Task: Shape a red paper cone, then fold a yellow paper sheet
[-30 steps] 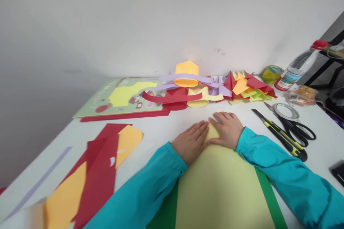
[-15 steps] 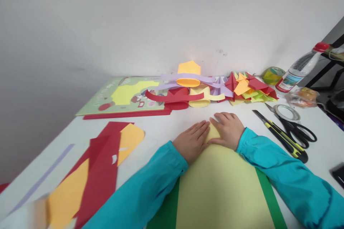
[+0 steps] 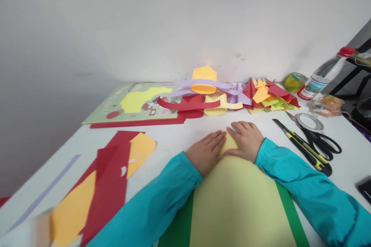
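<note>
A white table (image 3: 171, 135) bearing yellow paper (image 3: 240, 197) meets a pale wall (image 3: 185, 23).

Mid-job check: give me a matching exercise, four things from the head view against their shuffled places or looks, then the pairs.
Things:
1. Bottle
2. Pale yellow sheet
3. Loose strip
4. Scissors

Places or looks:
A. Purple, left of the red paper
B. Black-handled, beside the cutter
C. Touched by the left hand and right hand
D. Red-capped, at the far right

Pairs: 1-D, 2-C, 3-A, 4-B
</note>
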### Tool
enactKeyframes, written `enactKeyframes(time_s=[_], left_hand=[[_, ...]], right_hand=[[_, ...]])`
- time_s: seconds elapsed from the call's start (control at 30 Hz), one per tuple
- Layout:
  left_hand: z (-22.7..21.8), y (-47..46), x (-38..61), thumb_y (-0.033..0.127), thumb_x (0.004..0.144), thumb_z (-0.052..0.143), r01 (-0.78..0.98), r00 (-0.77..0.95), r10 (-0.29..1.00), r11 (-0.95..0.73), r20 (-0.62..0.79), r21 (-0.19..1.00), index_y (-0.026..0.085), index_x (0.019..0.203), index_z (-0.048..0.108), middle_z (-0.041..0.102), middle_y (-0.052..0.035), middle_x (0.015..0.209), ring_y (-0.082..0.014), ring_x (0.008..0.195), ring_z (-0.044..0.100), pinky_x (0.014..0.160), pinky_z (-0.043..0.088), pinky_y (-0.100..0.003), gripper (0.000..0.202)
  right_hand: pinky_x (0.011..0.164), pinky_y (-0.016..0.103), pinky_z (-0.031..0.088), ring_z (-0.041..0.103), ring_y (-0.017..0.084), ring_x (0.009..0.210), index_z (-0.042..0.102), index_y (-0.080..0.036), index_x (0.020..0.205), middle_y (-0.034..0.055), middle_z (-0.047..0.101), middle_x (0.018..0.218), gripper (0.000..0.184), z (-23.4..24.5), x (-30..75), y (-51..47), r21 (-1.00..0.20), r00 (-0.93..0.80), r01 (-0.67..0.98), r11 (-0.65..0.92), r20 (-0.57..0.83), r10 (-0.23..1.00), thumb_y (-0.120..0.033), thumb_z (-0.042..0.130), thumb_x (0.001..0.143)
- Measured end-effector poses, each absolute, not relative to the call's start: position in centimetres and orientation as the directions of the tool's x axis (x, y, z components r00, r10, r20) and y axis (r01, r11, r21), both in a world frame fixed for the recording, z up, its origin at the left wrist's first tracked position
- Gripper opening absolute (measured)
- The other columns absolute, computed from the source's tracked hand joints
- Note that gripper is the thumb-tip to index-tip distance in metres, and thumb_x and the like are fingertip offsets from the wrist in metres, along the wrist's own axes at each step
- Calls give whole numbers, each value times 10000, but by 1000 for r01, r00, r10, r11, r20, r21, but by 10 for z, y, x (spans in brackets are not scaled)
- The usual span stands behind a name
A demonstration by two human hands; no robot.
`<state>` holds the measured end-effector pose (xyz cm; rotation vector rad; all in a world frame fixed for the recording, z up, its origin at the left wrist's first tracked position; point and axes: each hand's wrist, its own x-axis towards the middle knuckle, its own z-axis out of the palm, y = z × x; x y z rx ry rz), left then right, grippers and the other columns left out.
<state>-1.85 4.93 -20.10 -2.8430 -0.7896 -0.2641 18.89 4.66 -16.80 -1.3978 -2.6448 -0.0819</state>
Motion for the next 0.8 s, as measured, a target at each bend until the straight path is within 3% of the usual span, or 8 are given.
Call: enactKeyframes(time_s=[0.4, 0.8], left_hand=[[-200, 49, -20, 315, 936, 347, 529, 837, 505, -845, 209, -80, 48, 1323, 421, 412, -183, 1403, -276, 1334, 331, 1060, 372, -433, 476], [-195, 32, -36, 283, 922, 354, 526, 842, 502, -845, 197, -96, 39, 1314, 432, 459, -175, 1375, -278, 1302, 390, 1031, 415, -417, 468]], right_hand=[[888, 456, 353, 456, 319, 1117, 521, -138, 1262, 175, 532, 1240, 744, -169, 189, 47, -13, -556, 824, 566, 171, 813, -702, 453, 781], [910, 461, 344, 443, 326, 1144, 508, -128, 1281, 171, 521, 1276, 753, -171, 190, 47, -19, -553, 827, 562, 155, 819, -699, 433, 795]])
